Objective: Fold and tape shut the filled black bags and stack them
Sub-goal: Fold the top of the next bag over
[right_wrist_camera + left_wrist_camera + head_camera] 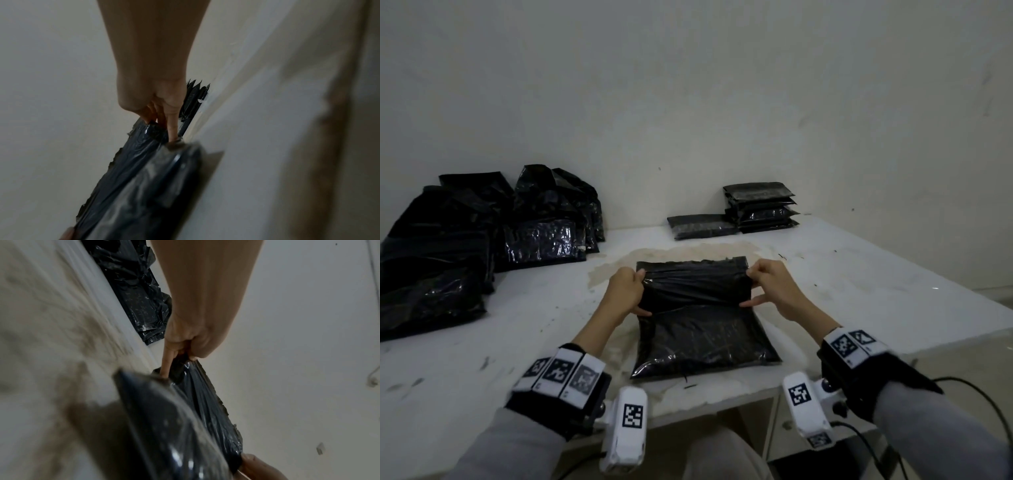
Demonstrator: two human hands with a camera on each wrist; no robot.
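Note:
A filled black bag [702, 339] lies flat on the white table [859, 284] in front of me. Its loose top flap [693, 282] is lifted and partly folded toward me. My left hand [625, 291] pinches the flap's left edge, with one straight finger pressing at the fold line. My right hand [767, 286] pinches the flap's right edge the same way. The left wrist view shows my left hand [185, 344] gripping the crumpled flap [207, 402]. In the right wrist view my right hand [156, 104] holds the flap's end [139, 154].
A heap of unsealed black bags [465, 236] fills the table's far left corner against the wall. A stack of folded bags [760, 207] stands at the back, with one more folded bag [700, 226] lying beside it. Stains mark the tabletop.

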